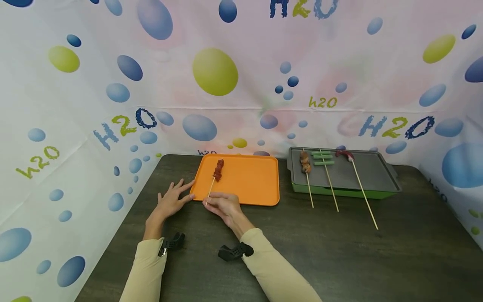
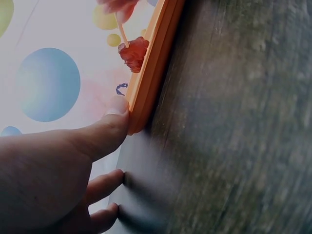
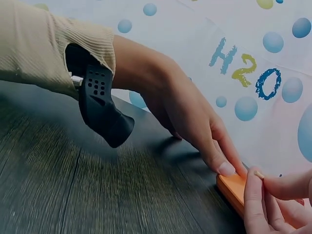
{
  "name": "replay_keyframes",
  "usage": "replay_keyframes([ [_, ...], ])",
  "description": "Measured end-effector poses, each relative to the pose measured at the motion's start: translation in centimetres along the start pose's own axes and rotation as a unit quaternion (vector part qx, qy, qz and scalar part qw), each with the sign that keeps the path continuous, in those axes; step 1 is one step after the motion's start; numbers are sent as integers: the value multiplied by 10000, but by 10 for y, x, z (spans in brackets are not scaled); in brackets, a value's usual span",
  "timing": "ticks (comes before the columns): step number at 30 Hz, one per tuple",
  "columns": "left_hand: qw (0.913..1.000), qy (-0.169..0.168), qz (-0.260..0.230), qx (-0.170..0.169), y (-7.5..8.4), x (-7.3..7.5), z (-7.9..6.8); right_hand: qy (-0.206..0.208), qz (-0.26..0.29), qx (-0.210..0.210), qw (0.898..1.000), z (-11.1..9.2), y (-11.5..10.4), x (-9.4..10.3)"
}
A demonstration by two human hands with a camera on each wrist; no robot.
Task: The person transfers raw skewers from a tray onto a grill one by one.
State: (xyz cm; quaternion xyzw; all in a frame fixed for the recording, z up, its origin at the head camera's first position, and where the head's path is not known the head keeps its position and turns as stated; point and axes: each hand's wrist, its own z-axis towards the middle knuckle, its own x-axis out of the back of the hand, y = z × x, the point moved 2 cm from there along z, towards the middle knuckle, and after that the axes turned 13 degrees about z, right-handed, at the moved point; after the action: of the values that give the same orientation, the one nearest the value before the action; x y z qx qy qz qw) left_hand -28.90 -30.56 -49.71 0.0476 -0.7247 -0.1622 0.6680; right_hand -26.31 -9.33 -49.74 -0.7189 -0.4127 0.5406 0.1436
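A meat skewer with reddish-brown chunks lies over the left part of an orange tray. My right hand pinches the lower end of its wooden stick between thumb and fingers at the tray's front edge. In the right wrist view the stick's tip pokes out between those fingertips. At the tray's left side, my left hand touches the rim with spread, fairly straight fingers. The left wrist view shows its thumb against the tray's corner, two other fingertips down on the table.
To the right stands a green grill box with a grey plate. On it lie a brown meat skewer, a green vegetable skewer and a dark red curled skewer, their sticks overhanging the front. A printed curtain hangs behind the dark table.
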Motion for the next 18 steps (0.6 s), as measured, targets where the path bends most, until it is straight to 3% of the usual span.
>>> replay_keyframes([
  [18,10000,24,-5,-57,3,3,-1,-268,-354,142,9989,-26,-23,29],
])
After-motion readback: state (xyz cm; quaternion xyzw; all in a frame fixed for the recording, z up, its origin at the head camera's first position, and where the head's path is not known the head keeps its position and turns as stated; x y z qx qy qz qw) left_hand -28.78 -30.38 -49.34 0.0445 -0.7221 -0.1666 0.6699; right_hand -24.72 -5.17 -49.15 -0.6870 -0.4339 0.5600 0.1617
